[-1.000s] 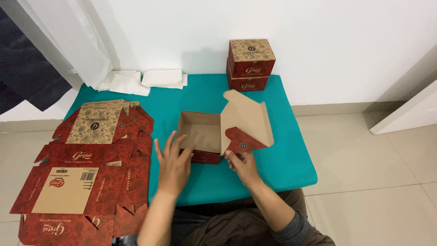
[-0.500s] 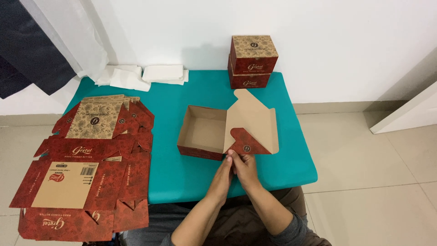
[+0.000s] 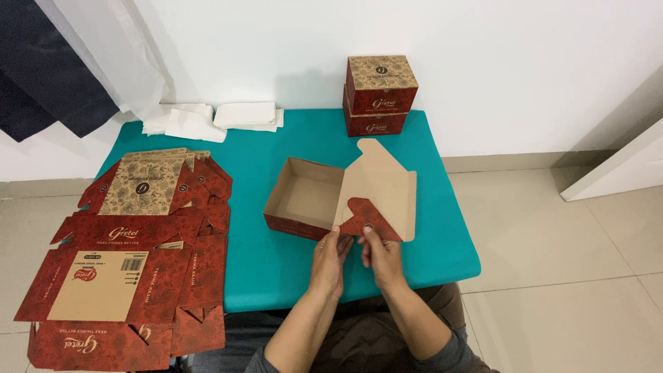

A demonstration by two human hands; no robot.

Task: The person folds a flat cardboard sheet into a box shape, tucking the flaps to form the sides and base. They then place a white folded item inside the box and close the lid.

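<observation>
- Since a second ago left hand (image 3: 330, 257) has come off the open box (image 3: 304, 200) front wall and moved in beside right hand (image 3: 379, 254); both now sit at the red side flap (image 3: 364, 215).
- Left hand: fingers together, tips pressed at flap's lower left edge, forearm running up from bottom of view.
- Right hand: thumb and fingers pinched on flap's lower edge, wrist bent slightly inward.
- Hands just beside each other, nearly touching.
- Box sits mid-table on teal table (image 3: 290, 269), lid (image 3: 380, 186) tilted up at right.
- Flat box blanks (image 3: 131, 255) piled at left; two finished boxes (image 3: 380, 93) stacked at back; white paper (image 3: 214, 117) back left.
</observation>
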